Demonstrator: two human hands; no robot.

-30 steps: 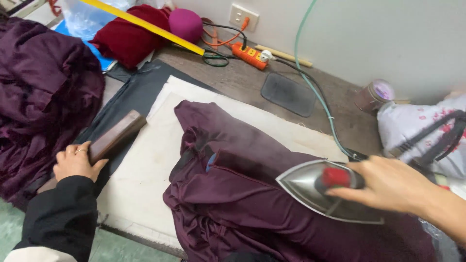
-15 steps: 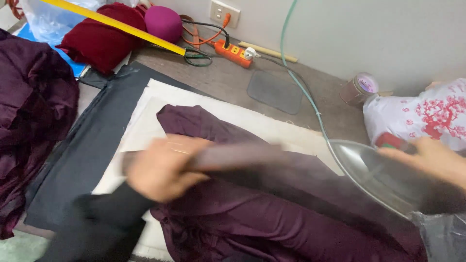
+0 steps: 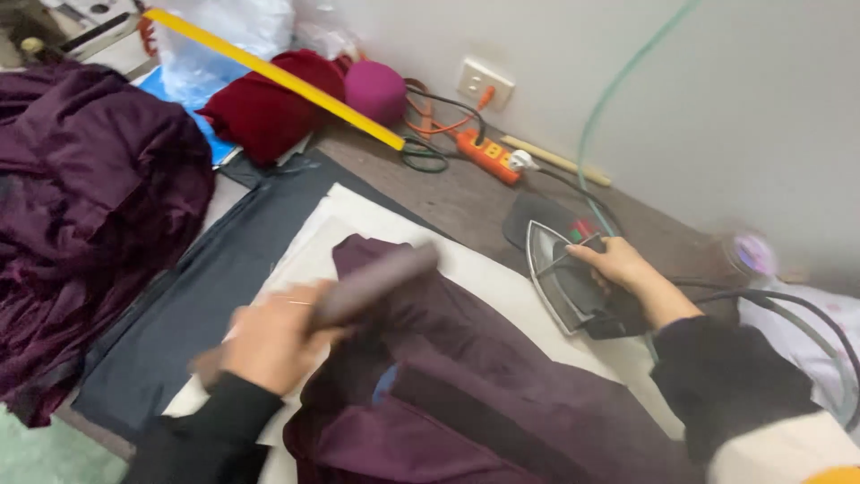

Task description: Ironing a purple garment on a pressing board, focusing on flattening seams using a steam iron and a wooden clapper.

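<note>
My left hand [image 3: 269,345] grips a long brownish wooden block [image 3: 372,282], held at a slant over the near-left edge of a dark purple garment [image 3: 502,385]; the block is motion-blurred. The garment lies crumpled on a white pressing pad [image 3: 318,237]. My right hand [image 3: 618,264] holds the handle of a steam iron [image 3: 560,282], which is tipped up on its heel on a dark mat [image 3: 528,215] at the far side of the pad, soleplate facing left.
A heap of purple fabric [image 3: 81,215] fills the left. Red cloth [image 3: 269,112], a magenta ball [image 3: 374,90], a yellow ruler [image 3: 278,76], an orange power strip [image 3: 488,157], a wall socket [image 3: 484,82] and a green hose [image 3: 609,108] line the back wall.
My left hand lifted the wooden block off the table's left side and swung it over the garment. My right hand carried the iron off the garment and stood it on the mat.
</note>
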